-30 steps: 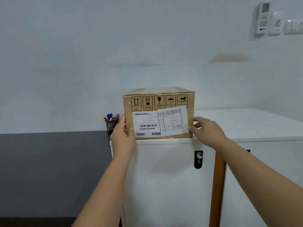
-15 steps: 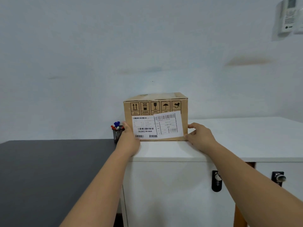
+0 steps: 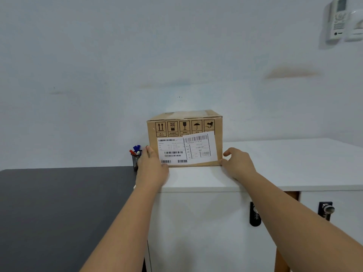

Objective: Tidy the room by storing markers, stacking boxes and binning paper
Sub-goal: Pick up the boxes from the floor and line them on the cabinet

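Cardboard box (image 3: 184, 137) on white cabinet (image 3: 198, 181), relaxed hands at its corners, marker cup (image 3: 136, 158) beside.

A white cabinet (image 3: 294, 173) is standing against the wall (image 3: 137, 55), two locks (image 3: 325, 210) showing on its front. A dark desk (image 3: 59, 203) is adjoining its left edge. A remote (image 3: 338, 18) is hanging at the wall's upper right corner.

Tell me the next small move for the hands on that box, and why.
Probably let go and draw both hands back. The box already sits flat on the white cabinet, with the left hand and right hand only at its lower front corners.
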### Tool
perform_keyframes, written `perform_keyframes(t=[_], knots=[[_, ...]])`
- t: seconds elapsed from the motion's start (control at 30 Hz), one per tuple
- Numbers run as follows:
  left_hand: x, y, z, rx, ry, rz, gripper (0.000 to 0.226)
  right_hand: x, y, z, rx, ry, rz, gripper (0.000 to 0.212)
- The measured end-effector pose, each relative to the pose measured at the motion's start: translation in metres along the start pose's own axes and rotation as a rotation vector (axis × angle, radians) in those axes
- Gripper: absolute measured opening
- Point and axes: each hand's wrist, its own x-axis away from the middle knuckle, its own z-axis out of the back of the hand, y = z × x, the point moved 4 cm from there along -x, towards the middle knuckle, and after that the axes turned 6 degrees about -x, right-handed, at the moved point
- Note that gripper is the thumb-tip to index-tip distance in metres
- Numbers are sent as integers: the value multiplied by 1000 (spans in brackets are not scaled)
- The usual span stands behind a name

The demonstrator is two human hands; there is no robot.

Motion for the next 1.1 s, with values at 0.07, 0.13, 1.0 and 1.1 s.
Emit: perform_keyframes(t=[0.07, 0.13, 1.0, 1.1], knots=[[14, 6, 7, -19, 138, -97, 63, 11, -1, 7, 15, 18, -3, 23], [34, 14, 5, -18, 179, -159, 53, 28, -2, 14, 27, 17, 22, 19], [483, 257, -168, 35, -1069, -990, 41, 545, 330, 322, -92, 84, -1001, 25], [539, 267, -179, 45, -1196, -997, 42, 617, 349, 342, -158, 227, -1169, 26]])
